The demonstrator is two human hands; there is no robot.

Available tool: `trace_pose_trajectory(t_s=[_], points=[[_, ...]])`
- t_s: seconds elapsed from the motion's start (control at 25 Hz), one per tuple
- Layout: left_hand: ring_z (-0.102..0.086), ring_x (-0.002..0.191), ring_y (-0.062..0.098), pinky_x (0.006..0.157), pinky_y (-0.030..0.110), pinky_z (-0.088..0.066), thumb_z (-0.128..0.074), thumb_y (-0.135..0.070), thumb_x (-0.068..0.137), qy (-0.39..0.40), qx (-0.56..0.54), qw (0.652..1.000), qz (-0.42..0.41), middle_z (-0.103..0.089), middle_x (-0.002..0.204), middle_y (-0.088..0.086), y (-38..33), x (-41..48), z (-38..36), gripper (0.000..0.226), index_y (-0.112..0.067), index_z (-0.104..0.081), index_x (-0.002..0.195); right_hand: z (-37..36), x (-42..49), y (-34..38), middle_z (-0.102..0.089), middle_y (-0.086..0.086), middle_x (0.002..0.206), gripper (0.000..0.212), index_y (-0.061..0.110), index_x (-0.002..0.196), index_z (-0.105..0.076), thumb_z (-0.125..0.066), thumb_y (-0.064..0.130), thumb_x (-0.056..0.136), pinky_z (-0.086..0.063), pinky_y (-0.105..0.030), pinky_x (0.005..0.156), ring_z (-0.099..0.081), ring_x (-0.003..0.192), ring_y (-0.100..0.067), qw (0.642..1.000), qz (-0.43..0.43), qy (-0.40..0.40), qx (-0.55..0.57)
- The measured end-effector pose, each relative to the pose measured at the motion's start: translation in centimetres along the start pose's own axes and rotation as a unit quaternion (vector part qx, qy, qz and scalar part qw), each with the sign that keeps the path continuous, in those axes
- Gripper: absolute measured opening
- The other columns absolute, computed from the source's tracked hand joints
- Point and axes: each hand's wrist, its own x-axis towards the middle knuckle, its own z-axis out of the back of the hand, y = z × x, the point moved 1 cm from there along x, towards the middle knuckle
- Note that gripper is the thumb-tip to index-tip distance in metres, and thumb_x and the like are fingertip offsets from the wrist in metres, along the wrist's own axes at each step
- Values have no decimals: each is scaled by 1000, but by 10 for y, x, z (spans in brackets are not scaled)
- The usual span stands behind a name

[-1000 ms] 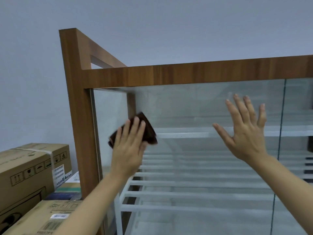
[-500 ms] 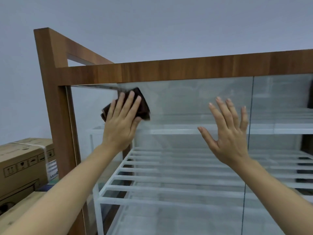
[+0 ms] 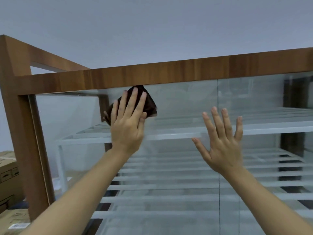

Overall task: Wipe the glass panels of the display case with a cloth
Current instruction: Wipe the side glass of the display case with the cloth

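Since the cloth [image 3: 149,106] sits at the top edge of the left glass panel [image 3: 183,102], its upper corner touching the wooden top rail [image 3: 186,73] of the display case [image 3: 22,133], the step looks like the upper-edge pass.

- Left hand [image 3: 127,128]: fingers straight and flat, pressing the dark cloth onto the glass. No curl around it, so only pressure holds it there.
- Right hand [image 3: 223,146]: fingers spread, holding nothing, palm toward the same panel just left of the seam [image 3: 218,102]. Contact with the glass can't be confirmed.

To do it well, probably:
- Run the cloth's top corner along the rail joint, since grime collects there.
- Use overlapping horizontal strokes from the top left corner toward the seam, then step down a row.
- Keep the palm load even; a flat press can let the folded cloth slip or unfold.
- If the right hand is bracing on glass, it leaves prints, so wipe that patch last or brace on the rail.

Most of the panel is likely undone. White shelves [image 3: 169,134] are visible behind the glass.
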Motion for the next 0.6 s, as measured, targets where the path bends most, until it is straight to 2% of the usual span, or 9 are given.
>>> trace_pose_trajectory(t_s=[0.04,0.08,0.2,0.24,0.28,0.36,0.44,0.48,0.6], points=[[-20,153,27,126,43,-10,-38,-28,107,-12,-14,999,29,-27,163,4,-16,-12,-7,48,-20,-34,154,1,0,0,-24,-11,162,71,13,154,-30,-39,59,99,-12,-64,119,-19,151,-32,1000,-4,-4,12],[-20,153,27,125,44,-12,-40,-28,106,6,-14,1000,-2,-27,163,4,-33,-37,-13,49,-20,-35,154,3,2,-1,-26,-10,162,69,13,152,-33,-41,57,99,-13,-63,119,-21,151,-31,999,-9,-11,36],[-27,151,26,123,45,-20,-48,-28,104,120,15,948,-296,-34,160,1,-47,-91,-12,48,-24,-41,152,15,1,-11,-35,-11,157,59,12,146,-44,-49,47,99,-18,-62,118,-26,149,-30,990,-8,-35,134],[-28,151,25,123,44,-21,-47,-29,105,116,25,928,-353,-35,160,0,-40,-73,-12,47,-25,-42,151,18,0,-20,-37,-11,156,57,12,144,-45,-51,45,99,-19,-62,118,-27,149,-30,991,-7,-41,131],[-29,150,25,123,44,-20,-45,-30,106,101,36,928,-357,-35,160,1,-38,-45,-14,45,-24,-42,151,21,0,-34,-36,-12,156,58,13,145,-44,-50,46,98,-18,-62,118,-26,149,-30,994,-8,-43,101],[-29,150,26,123,47,-22,-41,-29,108,42,13,976,-213,-35,159,3,-45,15,-17,45,-20,-42,151,20,1,-59,-28,-11,161,65,16,151,-35,-43,55,99,-12,-64,118,-19,151,-30,998,-29,-13,46],[-29,150,27,122,50,-24,-42,-26,108,11,-20,996,-90,-36,159,5,-67,21,-20,45,-15,-42,151,14,-1,-71,-18,-10,164,72,19,155,-23,-32,62,98,-7,-65,118,-13,153,-28,998,-50,26,41],[-28,151,28,122,50,-24,-45,-25,106,14,-21,994,-103,-35,160,6,-78,-3,-28,46,-14,-42,151,12,-3,-73,-15,-9,165,73,20,156,-19,-28,63,98,-5,-65,118,-12,153,-27,997,-50,37,42],[-31,149,27,124,46,-21,-57,-24,100,108,2,933,-344,-38,158,4,-91,-78,-28,52,-17,-45,150,9,-4,-72,-12,-6,165,75,16,157,-15,-22,63,99,-3,-62,120,-11,153,-25,997,-47,44,42]])
